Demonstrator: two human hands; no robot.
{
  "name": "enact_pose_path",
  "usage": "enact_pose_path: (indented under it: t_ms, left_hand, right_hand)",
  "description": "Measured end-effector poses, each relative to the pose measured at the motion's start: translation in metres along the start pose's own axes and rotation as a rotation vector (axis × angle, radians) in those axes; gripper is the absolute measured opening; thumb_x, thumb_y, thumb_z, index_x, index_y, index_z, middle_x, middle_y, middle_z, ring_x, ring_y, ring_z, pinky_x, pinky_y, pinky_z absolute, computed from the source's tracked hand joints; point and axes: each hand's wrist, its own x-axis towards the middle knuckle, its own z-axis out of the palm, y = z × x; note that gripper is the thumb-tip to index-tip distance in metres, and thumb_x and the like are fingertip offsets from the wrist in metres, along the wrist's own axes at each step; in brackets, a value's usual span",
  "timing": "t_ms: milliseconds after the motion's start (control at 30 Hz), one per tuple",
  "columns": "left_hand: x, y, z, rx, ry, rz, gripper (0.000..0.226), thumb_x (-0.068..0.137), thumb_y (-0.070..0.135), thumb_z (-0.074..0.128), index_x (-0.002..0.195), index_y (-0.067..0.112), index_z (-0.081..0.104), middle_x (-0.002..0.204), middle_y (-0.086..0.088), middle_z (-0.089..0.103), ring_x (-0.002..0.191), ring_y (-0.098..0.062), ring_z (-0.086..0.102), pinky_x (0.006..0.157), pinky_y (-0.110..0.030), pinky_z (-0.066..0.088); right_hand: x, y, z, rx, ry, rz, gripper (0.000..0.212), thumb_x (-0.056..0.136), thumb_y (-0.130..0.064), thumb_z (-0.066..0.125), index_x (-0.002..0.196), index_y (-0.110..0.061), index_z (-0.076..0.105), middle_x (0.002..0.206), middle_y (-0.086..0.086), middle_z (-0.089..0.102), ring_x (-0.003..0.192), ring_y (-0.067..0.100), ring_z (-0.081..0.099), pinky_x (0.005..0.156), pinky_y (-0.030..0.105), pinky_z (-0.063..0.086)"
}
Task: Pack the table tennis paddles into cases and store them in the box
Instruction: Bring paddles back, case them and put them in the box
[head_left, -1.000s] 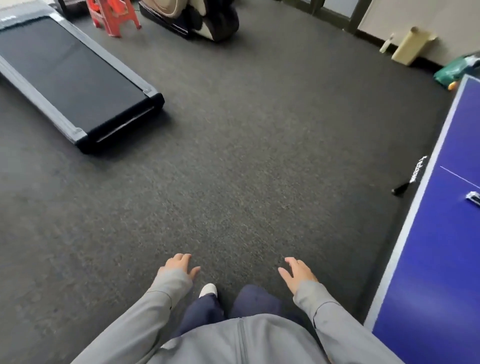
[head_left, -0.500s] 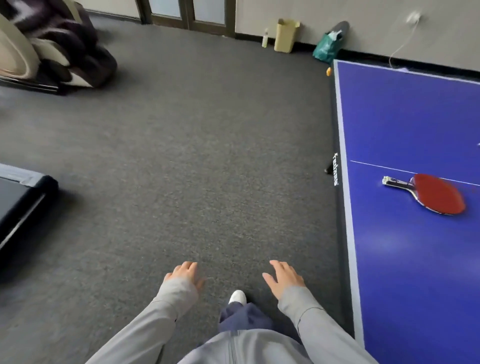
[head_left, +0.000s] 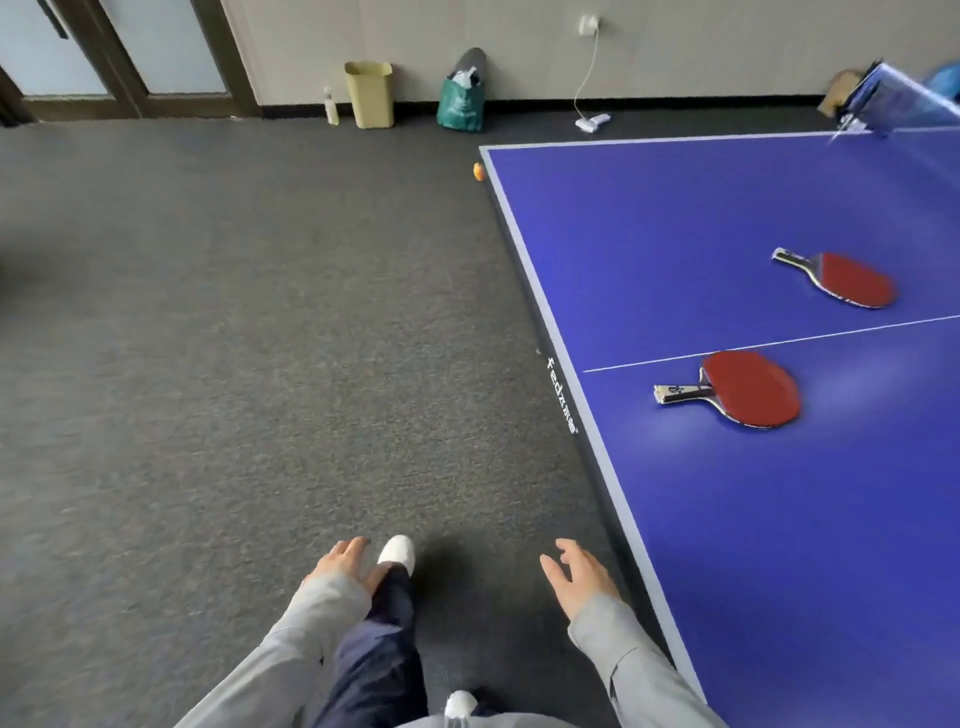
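Head view: both hands' fingers loose, empty; near paddle (head_left: 748, 388) well apart, on table (head_left: 779, 519).

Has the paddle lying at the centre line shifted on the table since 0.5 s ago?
No. The near paddle lies just below the white centre line, handle toward the table edge, as before; only the camera turned.

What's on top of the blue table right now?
Two red paddles lie flat on the table: the near paddle touching the white centre line, the far paddle beyond it. No cases or box are visible; the table's right side is out of frame.
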Motion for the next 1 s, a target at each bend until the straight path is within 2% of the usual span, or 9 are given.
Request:
enact_pose_path:
  t_ms: [267,467,533,700,800,900,1000]
  left_hand:
    - [0.138,0.039,-0.096,0.042,-0.049,0.165,0.057,0.093,0.040,0.051,0.142,0.016,0.035,0.143,-0.005,0.043,0.132,-0.021,0.041,0.107,-0.026,0.029]
    - [0.219,0.106,-0.156,0.003,-0.073,0.298,0.053,0.090,0.036,0.058,0.136,0.014,0.045,0.133,-0.010,0.053,0.122,-0.026,0.052,0.102,-0.028,0.037]
    - [0.236,0.134,-0.165,0.021,-0.093,0.339,0.053,0.090,0.036,0.058,0.136,0.013,0.045,0.133,-0.010,0.053,0.122,-0.026,0.052,0.102,-0.027,0.037]
    - [0.275,0.202,-0.167,0.054,-0.162,0.412,0.052,0.090,0.034,0.059,0.135,0.012,0.046,0.132,-0.010,0.053,0.121,-0.026,0.053,0.100,-0.027,0.037]
    - [0.297,0.239,-0.162,0.070,-0.177,0.437,0.052,0.088,0.034,0.061,0.134,0.013,0.048,0.130,-0.011,0.055,0.121,-0.027,0.053,0.100,-0.027,0.037]
    - [0.317,0.270,-0.160,0.048,-0.166,0.462,0.049,0.086,0.028,0.066,0.129,0.010,0.053,0.123,-0.013,0.060,0.115,-0.028,0.056,0.098,-0.028,0.038]
    - [0.337,0.299,-0.165,0.018,-0.145,0.470,0.045,0.083,0.022,0.069,0.125,0.008,0.058,0.118,-0.015,0.063,0.109,-0.030,0.059,0.095,-0.032,0.041]
  right_hand:
    - [0.081,-0.096,-0.016,0.112,0.140,0.106,0.048,0.094,-0.041,0.046,0.137,-0.022,0.040,0.137,-0.002,0.048,0.125,0.015,0.047,0.103,0.029,0.038]
    - [0.125,-0.133,-0.057,0.347,0.385,0.252,0.050,0.091,-0.038,0.053,0.134,-0.015,0.043,0.124,0.001,0.054,0.116,0.019,0.052,0.101,0.033,0.041]
    - [0.136,-0.131,-0.073,0.445,0.509,0.320,0.048,0.090,-0.035,0.056,0.131,-0.011,0.046,0.118,0.003,0.054,0.113,0.022,0.053,0.098,0.033,0.042]
    - [0.164,-0.109,-0.117,0.715,0.757,0.533,0.050,0.090,-0.034,0.057,0.130,-0.005,0.046,0.124,0.010,0.052,0.110,0.026,0.053,0.094,0.036,0.042]
    - [0.189,-0.084,-0.144,0.807,0.870,0.664,0.054,0.091,-0.036,0.056,0.129,0.002,0.048,0.132,0.012,0.049,0.123,0.028,0.046,0.102,0.040,0.039]
    - [0.217,-0.057,-0.169,0.794,0.864,0.773,0.059,0.091,-0.039,0.055,0.127,0.007,0.048,0.141,0.011,0.044,0.135,0.026,0.033,0.110,0.043,0.031]
    - [0.241,-0.042,-0.187,0.826,0.830,0.866,0.068,0.086,-0.043,0.061,0.133,0.003,0.043,0.142,0.013,0.040,0.134,0.029,0.034,0.103,0.042,0.035]
